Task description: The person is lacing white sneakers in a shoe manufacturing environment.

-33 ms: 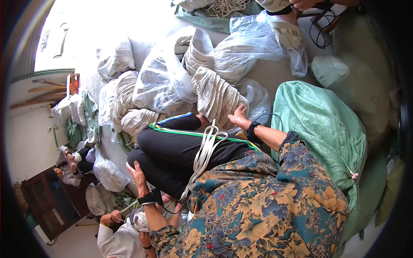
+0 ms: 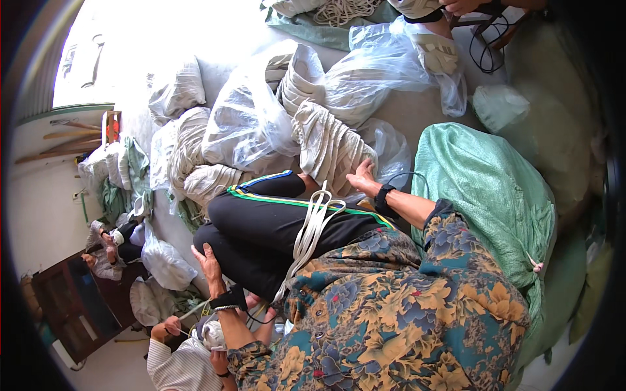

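Observation:
My left hand (image 2: 207, 266) lies against the side of my bent knee in black trousers, fingers stretched and holding nothing. My right hand (image 2: 363, 177) reaches past my thigh with its palm turned up and fingers apart. Its fingertips are beside a bundle of off-white woven cord (image 2: 332, 146), wound in layers; whether they touch it I cannot tell. Across my lap hangs a looped hank of white flat cord (image 2: 306, 240), held by neither hand. Both wrists wear black bands.
Several more cord bundles lie in clear plastic bags (image 2: 244, 124) ahead. A full green woven sack (image 2: 482, 182) stands close on my right. At lower left a co-worker in a striped top (image 2: 173, 362) handles a pale strip. Another person (image 2: 104, 254) sits beyond, near a dark wooden cabinet (image 2: 72, 306).

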The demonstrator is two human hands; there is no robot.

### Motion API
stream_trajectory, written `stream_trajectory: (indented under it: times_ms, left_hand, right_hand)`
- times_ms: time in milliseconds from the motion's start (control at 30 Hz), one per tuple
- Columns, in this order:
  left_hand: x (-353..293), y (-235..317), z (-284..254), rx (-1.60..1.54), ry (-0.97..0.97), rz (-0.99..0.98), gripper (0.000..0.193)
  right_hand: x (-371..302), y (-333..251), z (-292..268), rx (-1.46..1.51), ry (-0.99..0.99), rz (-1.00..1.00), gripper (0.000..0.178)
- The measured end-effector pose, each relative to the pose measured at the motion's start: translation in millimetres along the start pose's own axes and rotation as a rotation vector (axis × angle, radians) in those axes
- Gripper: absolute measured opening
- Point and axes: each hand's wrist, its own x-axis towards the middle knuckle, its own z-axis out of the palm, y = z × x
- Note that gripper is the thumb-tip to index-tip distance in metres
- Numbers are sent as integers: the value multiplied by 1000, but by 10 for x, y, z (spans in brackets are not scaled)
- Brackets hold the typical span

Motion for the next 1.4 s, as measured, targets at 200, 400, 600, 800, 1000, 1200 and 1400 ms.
stream_trajectory:
  times_ms: [200, 400, 600, 800, 1000, 1200, 1400]
  left_hand:
    - [-62, 97, 25, 31, 3, -14, 74]
    - [-33, 0, 22, -12, -1, -10, 74]
    - [30, -173, 14, -63, 1, 11, 75]
    - [-16, -98, 19, -60, 0, 16, 74]
    - [34, -224, 10, -49, 9, 41, 73]
    - [26, -270, -2, -53, 26, 55, 73]
    - [22, -295, 20, -127, 18, 100, 72]
  right_hand:
    - [-39, 49, -55, -125, 12, -88, 100]
    - [-50, -42, -98, -69, -28, -35, 98]
    - [96, 2, -82, -136, 14, 28, 93]
    - [64, -51, -158, -183, -16, 3, 86]
    - [68, -1, -192, -276, 58, -148, 78]
    - [-25, -20, -283, -440, 61, -253, 71]
    - [85, 41, -336, -518, 56, -401, 57]
